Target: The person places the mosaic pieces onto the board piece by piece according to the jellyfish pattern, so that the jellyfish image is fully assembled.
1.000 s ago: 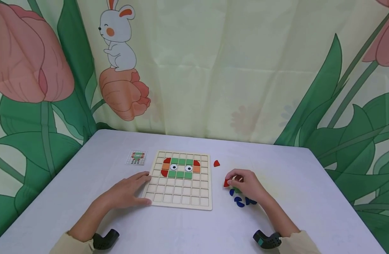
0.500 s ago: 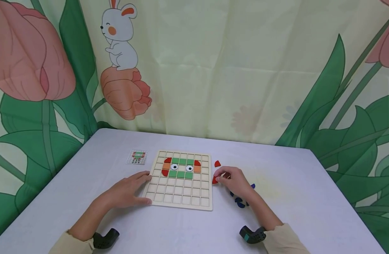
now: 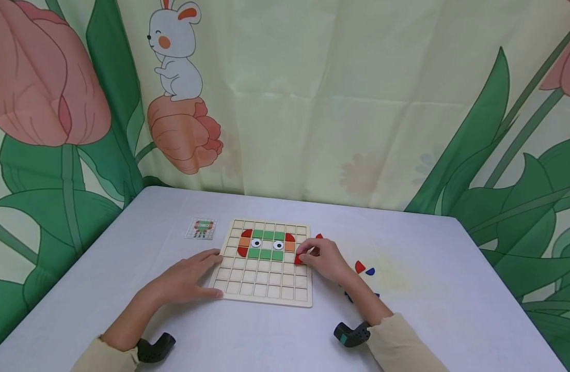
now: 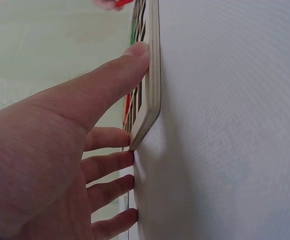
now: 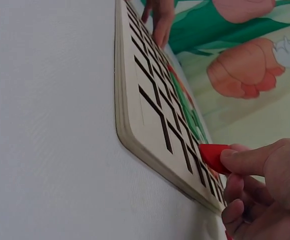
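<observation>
Curtain (image 3: 341,103): it hangs behind the table. It shows big tulips, green leaves and a white rabbit.
Table (image 3: 452,310): it is white. Everything lies on it.
Board (image 3: 262,292): a flat wooden board with a grid of square holes. It lies in the middle of the table. Green, orange and red pieces and two round eyes fill part of its top rows. The lower rows are bare.
Left hand (image 3: 185,279): it lies flat and spread on the table at the left edge of the board. The thumb (image 4: 112,80) presses on the board's rim, and the other fingers rest on the table just beside it.
Right hand (image 3: 324,258): it is at the right side of the board. The thumb and first finger pinch a red piece.
Red piece (image 5: 213,156): it is held just over the board's right edge, below the orange piece. I cannot tell if it touches the board.
Card (image 3: 201,228): a small picture card lies left of the board, near its far corner.
Loose pieces (image 3: 364,268): one red and some blue ones lie on the table right of the right hand. Another red one peeks out behind that hand.
</observation>
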Demonstrator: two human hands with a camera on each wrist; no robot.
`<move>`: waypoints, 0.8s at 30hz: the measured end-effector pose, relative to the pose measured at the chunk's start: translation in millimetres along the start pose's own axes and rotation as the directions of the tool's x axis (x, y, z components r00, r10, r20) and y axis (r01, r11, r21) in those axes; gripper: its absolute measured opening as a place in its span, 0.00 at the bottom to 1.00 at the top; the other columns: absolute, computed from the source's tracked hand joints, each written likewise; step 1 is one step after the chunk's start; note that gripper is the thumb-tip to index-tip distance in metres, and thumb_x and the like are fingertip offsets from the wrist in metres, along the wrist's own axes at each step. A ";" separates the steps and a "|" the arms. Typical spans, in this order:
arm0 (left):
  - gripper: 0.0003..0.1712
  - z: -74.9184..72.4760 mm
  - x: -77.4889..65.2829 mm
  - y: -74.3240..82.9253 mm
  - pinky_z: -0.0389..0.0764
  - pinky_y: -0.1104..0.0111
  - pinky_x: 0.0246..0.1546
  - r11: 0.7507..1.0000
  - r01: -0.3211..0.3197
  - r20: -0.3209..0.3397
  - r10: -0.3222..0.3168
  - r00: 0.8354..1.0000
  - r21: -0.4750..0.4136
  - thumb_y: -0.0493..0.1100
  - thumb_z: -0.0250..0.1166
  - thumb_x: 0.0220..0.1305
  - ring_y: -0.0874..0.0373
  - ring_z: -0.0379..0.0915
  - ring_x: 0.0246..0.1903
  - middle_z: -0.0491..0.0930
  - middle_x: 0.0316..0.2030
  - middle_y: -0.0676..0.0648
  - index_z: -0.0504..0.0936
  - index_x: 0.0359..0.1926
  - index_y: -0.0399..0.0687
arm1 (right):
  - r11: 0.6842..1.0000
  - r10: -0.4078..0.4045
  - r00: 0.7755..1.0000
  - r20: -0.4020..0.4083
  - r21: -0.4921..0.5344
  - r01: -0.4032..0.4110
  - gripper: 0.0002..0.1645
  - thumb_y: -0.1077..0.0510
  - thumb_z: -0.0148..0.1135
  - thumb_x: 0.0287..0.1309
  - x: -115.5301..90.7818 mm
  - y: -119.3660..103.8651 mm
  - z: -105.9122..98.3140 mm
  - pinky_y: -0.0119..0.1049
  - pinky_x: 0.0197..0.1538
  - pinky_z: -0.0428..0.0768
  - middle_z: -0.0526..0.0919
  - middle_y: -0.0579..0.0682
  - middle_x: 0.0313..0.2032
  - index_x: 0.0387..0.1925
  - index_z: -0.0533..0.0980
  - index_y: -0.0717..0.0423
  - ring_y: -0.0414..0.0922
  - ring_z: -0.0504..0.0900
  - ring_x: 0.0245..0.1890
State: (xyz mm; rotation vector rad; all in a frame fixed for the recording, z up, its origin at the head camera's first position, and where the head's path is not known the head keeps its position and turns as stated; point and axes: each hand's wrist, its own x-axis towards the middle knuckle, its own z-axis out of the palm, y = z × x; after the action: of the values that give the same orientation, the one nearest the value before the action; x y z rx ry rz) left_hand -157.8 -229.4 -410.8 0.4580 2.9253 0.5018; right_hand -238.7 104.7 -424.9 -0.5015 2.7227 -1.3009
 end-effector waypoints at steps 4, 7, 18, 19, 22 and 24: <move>0.50 -0.8 0.0 0.7 0.66 0.41 0.62 1.000 0.000 0.000 0.000 1.000 -0.003 0.68 0.70 0.48 0.42 0.58 0.70 0.62 0.71 0.43 0.68 0.67 0.47 | 1.000 -0.005 1.000 0.007 0.018 0.005 0.06 0.62 0.67 0.57 4.4 -6.1 6.2 0.29 0.31 0.75 0.83 0.44 0.32 0.33 0.83 0.47 0.42 0.75 0.29; 0.50 -1.1 0.1 1.2 0.65 0.40 0.62 1.000 0.001 0.000 -0.001 1.000 -0.005 0.68 0.70 0.48 0.42 0.58 0.70 0.62 0.71 0.43 0.68 0.67 0.47 | 1.000 -0.002 1.000 0.005 0.028 0.002 0.05 0.63 0.66 0.58 7.3 -8.7 10.3 0.28 0.30 0.74 0.82 0.45 0.32 0.33 0.83 0.48 0.42 0.74 0.28; 0.50 -1.6 0.6 3.5 0.65 0.41 0.63 1.000 0.017 0.010 -0.017 1.000 -0.013 0.67 0.71 0.48 0.42 0.57 0.70 0.61 0.71 0.43 0.68 0.67 0.47 | 0.999 -0.005 0.999 -0.033 -0.033 0.004 0.07 0.63 0.67 0.56 11.8 -10.1 16.7 0.28 0.28 0.71 0.83 0.45 0.34 0.37 0.85 0.49 0.42 0.71 0.27; 0.50 -1.6 0.6 3.6 0.65 0.41 0.63 1.000 0.017 0.009 -0.017 1.000 -0.013 0.67 0.71 0.48 0.42 0.58 0.70 0.61 0.71 0.43 0.68 0.67 0.47 | 0.999 -0.002 0.999 -0.037 -0.040 0.001 0.08 0.62 0.68 0.56 11.2 -9.8 16.6 0.28 0.27 0.70 0.83 0.45 0.35 0.37 0.85 0.49 0.42 0.71 0.27; 0.50 -1.3 0.6 3.6 0.65 0.41 0.63 1.000 0.019 0.006 -0.019 1.000 -0.012 0.66 0.71 0.48 0.42 0.58 0.70 0.61 0.71 0.43 0.68 0.67 0.47 | 0.999 -0.008 0.999 -0.044 -0.050 0.006 0.10 0.62 0.69 0.54 9.8 -9.1 15.8 0.29 0.27 0.69 0.83 0.45 0.36 0.39 0.86 0.49 0.42 0.71 0.27; 0.50 -1.0 0.6 3.5 0.65 0.41 0.63 1.000 0.020 0.004 -0.020 1.000 -0.009 0.66 0.71 0.48 0.42 0.58 0.70 0.61 0.71 0.43 0.68 0.67 0.47 | 0.999 -0.011 0.999 -0.040 -0.052 0.009 0.10 0.61 0.70 0.53 9.6 -8.5 15.4 0.28 0.27 0.69 0.83 0.44 0.36 0.39 0.86 0.49 0.42 0.71 0.27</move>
State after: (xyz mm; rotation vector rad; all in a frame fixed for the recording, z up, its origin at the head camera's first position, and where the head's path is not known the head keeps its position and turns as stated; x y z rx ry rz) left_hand -157.7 -226.4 -408.7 0.4274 2.9195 0.5103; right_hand -242.3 85.2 -427.5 -0.4992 2.7961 -1.2595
